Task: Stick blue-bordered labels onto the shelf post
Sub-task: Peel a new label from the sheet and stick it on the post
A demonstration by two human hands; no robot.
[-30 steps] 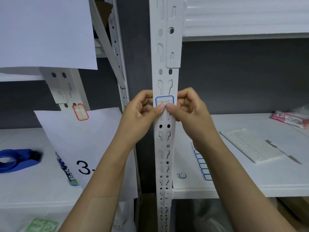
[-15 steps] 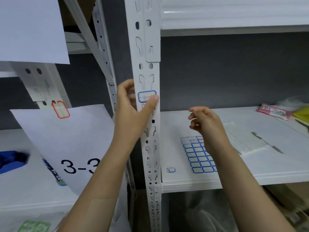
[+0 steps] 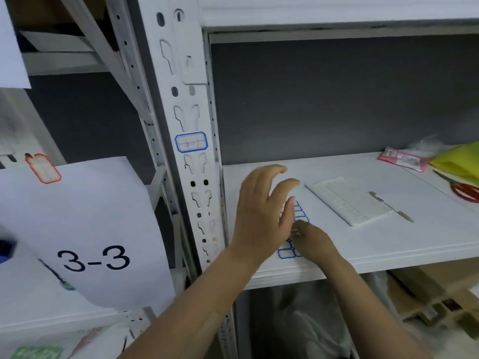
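A blue-bordered label [image 3: 191,142] with faint writing is stuck flat on the white slotted shelf post [image 3: 181,81]. A sheet of blue-bordered labels [image 3: 298,216] lies on the white shelf [image 3: 375,242] to the right of the post, mostly covered by my hands. My left hand [image 3: 264,213] hovers over the sheet with fingers spread and nothing in it. My right hand [image 3: 311,240] rests on the sheet, fingertips pinched at a label near the sheet's middle; whether a label is lifted I cannot tell.
A white label pad [image 3: 347,200] and a pen [image 3: 391,206] lie further right on the shelf, then red-handled scissors [image 3: 466,191], a pink packet [image 3: 401,158] and a yellow bag [image 3: 458,161]. A "3-3" paper [image 3: 85,229] and a red-bordered label [image 3: 44,168] are left of the post.
My left hand let go of the post and came down over the label sheet. My right hand dropped onto the sheet. The view shifted right and down.
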